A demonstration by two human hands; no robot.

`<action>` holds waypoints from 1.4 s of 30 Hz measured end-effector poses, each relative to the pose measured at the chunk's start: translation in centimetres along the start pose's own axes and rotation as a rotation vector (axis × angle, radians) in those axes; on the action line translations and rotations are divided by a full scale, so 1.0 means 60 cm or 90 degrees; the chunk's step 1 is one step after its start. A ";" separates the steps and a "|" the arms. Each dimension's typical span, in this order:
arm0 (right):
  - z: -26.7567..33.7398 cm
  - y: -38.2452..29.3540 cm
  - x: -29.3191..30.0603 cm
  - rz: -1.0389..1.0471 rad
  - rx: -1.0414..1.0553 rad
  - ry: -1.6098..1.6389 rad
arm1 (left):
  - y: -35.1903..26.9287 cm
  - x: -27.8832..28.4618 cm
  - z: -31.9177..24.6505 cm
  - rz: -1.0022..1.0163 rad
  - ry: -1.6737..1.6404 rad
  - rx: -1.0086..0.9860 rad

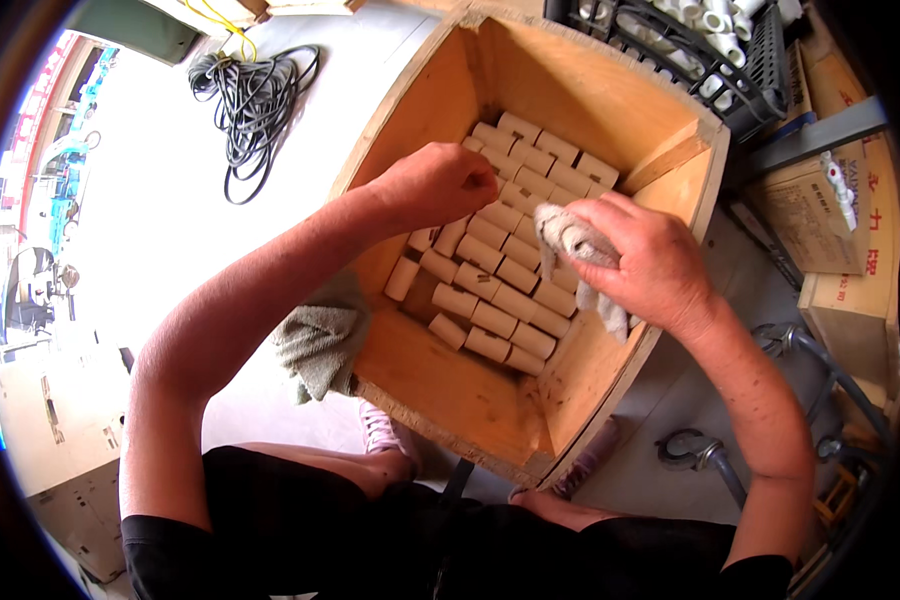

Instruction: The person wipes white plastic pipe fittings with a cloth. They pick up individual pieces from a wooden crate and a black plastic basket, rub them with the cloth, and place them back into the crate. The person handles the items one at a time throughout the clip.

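Note:
My right hand [649, 259] grips a bunched, stained light cloth [577, 240] above the right side of a deep wooden box [412, 405]. My left hand [450, 184] is over the box's left half with its fingers curled in; whether it holds something small is hidden. Below both hands, many short tan cylinders [487, 319] lie on their sides in rough rows on the box floor. Some bear small dark marks. A grey-green towel [322, 337] hangs over the box's left wall, below my left forearm.
A black plastic crate [757, 82] of white pipe fittings [720, 30] stands beyond the box. Cartons [810, 217] and metal legs with casters [686, 450] are at the right. Coiled black cable [251, 105] lies on the floor at the upper left; a carton [60, 427] stands lower left.

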State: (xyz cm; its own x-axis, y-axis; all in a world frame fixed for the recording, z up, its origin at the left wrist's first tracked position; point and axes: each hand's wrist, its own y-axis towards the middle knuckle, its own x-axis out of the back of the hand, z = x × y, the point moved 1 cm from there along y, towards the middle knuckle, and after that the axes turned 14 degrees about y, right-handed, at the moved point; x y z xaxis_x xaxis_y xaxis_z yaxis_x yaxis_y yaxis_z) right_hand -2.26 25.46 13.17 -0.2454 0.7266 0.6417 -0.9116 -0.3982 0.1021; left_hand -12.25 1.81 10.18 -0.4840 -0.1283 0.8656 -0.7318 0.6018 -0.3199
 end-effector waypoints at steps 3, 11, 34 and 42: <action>0.004 0.000 0.006 0.010 0.014 -0.022 | 0.002 0.018 0.002 -0.064 -0.011 -0.007; 0.016 0.001 0.015 0.046 -0.008 -0.059 | 0.032 0.068 -0.029 -0.212 -0.030 -0.061; 0.001 -0.004 0.030 0.097 -0.029 0.045 | 0.274 0.230 -0.157 -0.458 0.132 -0.232; -0.005 -0.004 0.036 0.030 0.086 0.091 | 0.475 0.219 -0.158 -0.164 0.358 -0.091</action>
State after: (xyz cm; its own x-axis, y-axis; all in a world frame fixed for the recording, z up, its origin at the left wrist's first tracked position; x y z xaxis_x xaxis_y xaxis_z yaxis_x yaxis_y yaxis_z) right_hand -2.66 27.29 14.28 -0.3392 0.7736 0.5352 -0.8481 -0.4976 0.1819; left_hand -34.93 24.75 16.10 0.0540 0.1277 0.9903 -0.7014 0.7108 -0.0534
